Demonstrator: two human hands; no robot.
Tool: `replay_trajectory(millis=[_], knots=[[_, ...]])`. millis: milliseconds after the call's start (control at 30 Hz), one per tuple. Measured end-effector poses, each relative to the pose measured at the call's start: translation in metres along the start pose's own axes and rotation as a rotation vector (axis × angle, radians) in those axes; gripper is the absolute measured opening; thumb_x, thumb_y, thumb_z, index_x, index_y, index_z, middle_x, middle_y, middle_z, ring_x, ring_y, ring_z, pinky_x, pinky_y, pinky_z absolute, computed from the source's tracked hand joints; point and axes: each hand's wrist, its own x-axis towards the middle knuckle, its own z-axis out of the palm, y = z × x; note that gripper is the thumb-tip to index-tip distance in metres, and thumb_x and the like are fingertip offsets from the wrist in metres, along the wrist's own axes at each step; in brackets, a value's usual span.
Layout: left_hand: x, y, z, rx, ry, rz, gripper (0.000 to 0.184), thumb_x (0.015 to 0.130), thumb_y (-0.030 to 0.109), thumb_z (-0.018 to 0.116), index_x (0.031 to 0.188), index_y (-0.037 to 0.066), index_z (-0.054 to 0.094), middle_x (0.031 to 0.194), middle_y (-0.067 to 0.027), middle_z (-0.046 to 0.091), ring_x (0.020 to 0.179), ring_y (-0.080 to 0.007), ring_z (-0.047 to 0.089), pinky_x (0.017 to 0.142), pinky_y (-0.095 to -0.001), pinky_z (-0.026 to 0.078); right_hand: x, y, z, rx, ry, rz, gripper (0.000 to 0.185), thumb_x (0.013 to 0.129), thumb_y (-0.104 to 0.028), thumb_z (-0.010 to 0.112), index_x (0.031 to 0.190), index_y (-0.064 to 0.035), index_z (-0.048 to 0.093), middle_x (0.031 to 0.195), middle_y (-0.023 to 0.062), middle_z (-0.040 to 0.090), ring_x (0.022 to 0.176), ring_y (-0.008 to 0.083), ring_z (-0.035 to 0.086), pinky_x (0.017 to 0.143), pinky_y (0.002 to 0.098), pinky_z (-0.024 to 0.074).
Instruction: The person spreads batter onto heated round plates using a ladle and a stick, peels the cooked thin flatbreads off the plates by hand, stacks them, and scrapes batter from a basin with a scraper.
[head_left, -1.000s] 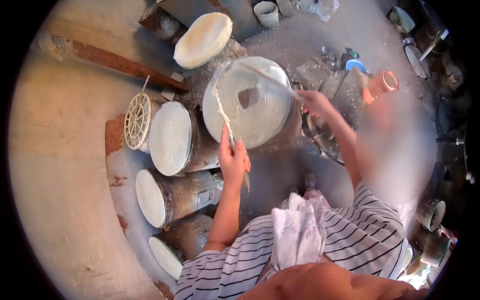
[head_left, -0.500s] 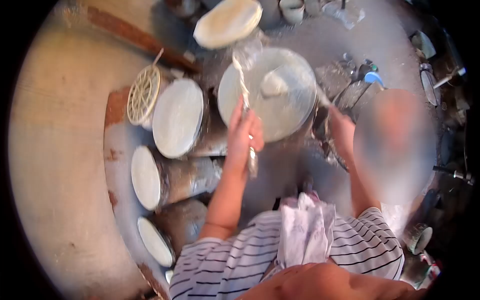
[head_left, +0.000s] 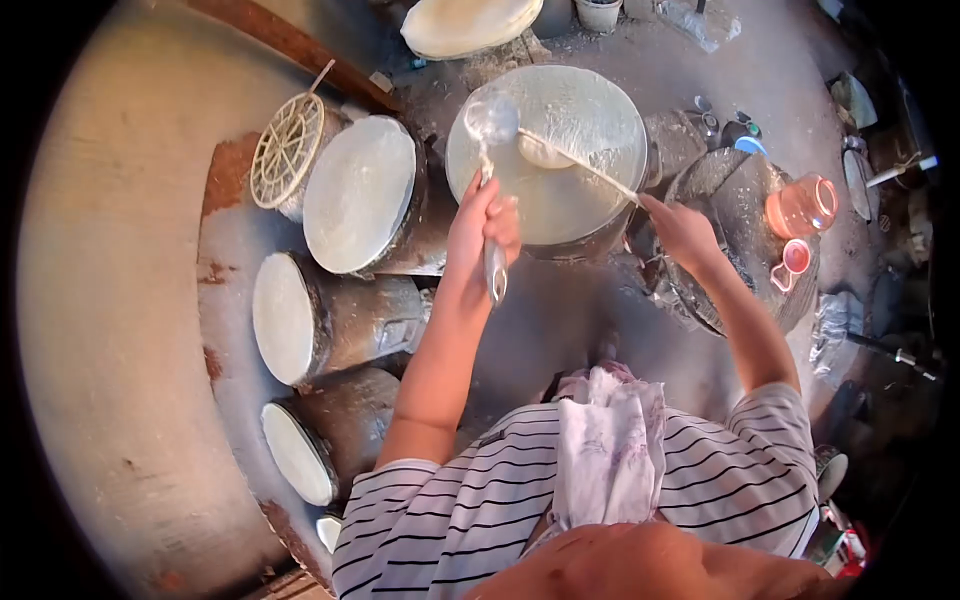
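Observation:
My left hand [head_left: 482, 235] is closed round the metal handle of a ladle [head_left: 491, 118], whose round, pale bowl is over the left part of a large round pan [head_left: 590, 215]. My right hand [head_left: 683, 235] grips a long thin stick [head_left: 590, 172] near its lower right end. The stick slants up and left across the pan, its far tip beside the ladle's bowl. Pale, milky liquid covers the pan's surface. A rounded whitish mass [head_left: 543, 150] lies under the stick; whether it belongs to a second tool is unclear.
Several drums with white round tops, such as this drum top [head_left: 360, 195], line the left side. Beyond them is a round lattice [head_left: 288, 150]. A pale stack [head_left: 470, 25] sits at the top. An orange jar [head_left: 800, 206] and red cup [head_left: 795, 256] stand at right.
The view has shifted, and the pan appears higher and further right. The ladle's bowl has come over the pan. The blurred person at the right is no longer visible.

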Motion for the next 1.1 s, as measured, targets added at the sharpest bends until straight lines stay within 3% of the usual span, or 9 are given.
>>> replay_trajectory(millis=[200,300,400,500,700,867,933,1033,1100], knots=[[0.013,-0.02,0.005,-0.135,0.056,-0.027,0.006,0.095,0.011,0.05,0.099,0.012,0.048,0.064,0.0016,0.041,0.043,-0.0033,0.037,0.037,-0.0175,0.034,-0.081,-0.012,0.058,0.521,0.217,0.5,0.031,0.09,-0.016,0.053,0.121,-0.0145,0.059,0.09,0.0184,0.066,0.078,0.0306,0.066,0.068,0.0394,0.0505],[0.018,-0.071,-0.011,-0.286,0.129,-0.049,0.011,0.094,0.013,0.049,0.086,0.01,0.043,0.061,0.002,0.04,0.044,-0.0047,0.038,0.038,-0.0185,0.035,-0.074,-0.063,0.089,0.907,0.178,0.439,0.03,0.091,-0.014,0.051,0.118,-0.0067,0.06,0.088,0.0165,0.067,0.071,0.0205,0.064,0.069,0.0317,0.0493],[0.028,-0.121,-0.001,-0.32,0.212,0.119,0.024,0.094,0.014,0.046,0.074,0.011,0.035,0.057,0.0025,0.037,0.043,-0.0061,0.036,0.039,-0.0197,0.037,-0.05,-0.074,0.097,0.847,0.261,0.125,0.031,0.088,-0.013,0.051,0.117,-0.0084,0.06,0.091,0.019,0.066,0.079,0.0322,0.065,0.071,0.035,0.0497],[0.051,-0.126,-0.037,-0.985,-0.394,-0.017,0.017,0.095,0.015,0.042,0.083,0.005,0.047,0.055,0.0021,0.035,0.039,-0.0066,0.034,0.037,-0.0211,0.038,-0.042,-0.063,0.029,0.628,0.074,0.062,0.029,0.085,-0.013,0.057,0.114,-0.0137,0.063,0.092,0.0171,0.066,0.082,0.0328,0.065,0.071,0.0364,0.0503],[-0.027,-0.11,0.024,-1.289,-0.505,0.145,0.038,0.097,0.019,0.039,0.121,-0.009,0.046,0.054,0.0009,0.036,0.035,-0.0073,0.035,0.032,-0.0224,0.037,0.021,0.039,-0.02,0.51,-0.05,0.116,0.025,0.087,-0.017,0.056,0.107,-0.0059,0.065,0.082,0.0182,0.065,0.069,0.028,0.062,0.065,0.0333,0.0474],[-0.089,-0.099,0.001,-1.161,-0.344,0.14,0.051,0.094,0.044,0.045,0.065,0.003,0.047,0.049,-0.0024,0.048,0.032,-0.0106,0.04,0.03,-0.0212,0.035,0.006,0.05,-0.021,0.413,-0.209,-0.247,0.03,0.083,-0.015,0.063,0.111,-0.0069,0.065,0.095,0.0145,0.067,0.08,0.026,0.063,0.072,0.0319,0.0497],[-0.13,-0.114,-0.032,-1.059,-0.705,0.295,0.047,0.095,0.042,0.045,0.064,0.006,0.043,0.043,-0.0001,0.04,0.03,-0.0111,0.039,0.027,-0.023,0.032,0.065,0.073,0.0,0.367,-0.011,-0.356,0.028,0.083,-0.008,0.062,0.109,-0.001,0.065,0.092,0.0136,0.069,0.073,0.0205,0.063,0.068,0.0296,0.0513],[-0.249,-0.157,-0.05,-0.872,-0.624,0.646,0.048,0.095,0.045,0.043,0.062,0.01,0.041,0.043,0.0052,0.037,0.031,-0.006,0.037,0.027,-0.0211,0.032,0.087,0.06,0.106,0.352,-0.189,-0.609,0.023,0.079,-0.003,0.067,0.101,0.0034,0.067,0.092,0.0143,0.069,0.079,0.0201,0.065,0.072,0.0301,0.0527],[-0.324,-0.204,-0.046,-0.871,-0.534,1.077,0.045,0.096,0.043,0.044,0.073,0.004,0.047,0.046,0.0052,0.036,0.033,-0.0048,0.039,0.029,-0.02,0.036,0.016,-0.059,0.135,0.564,-0.839,-0.61,0.031,0.079,-0.007,0.069,0.109,0.0027,0.063,0.087,0.0103,0.067,0.073,0.0151,0.062,0.067,0.0273,0.0496]])
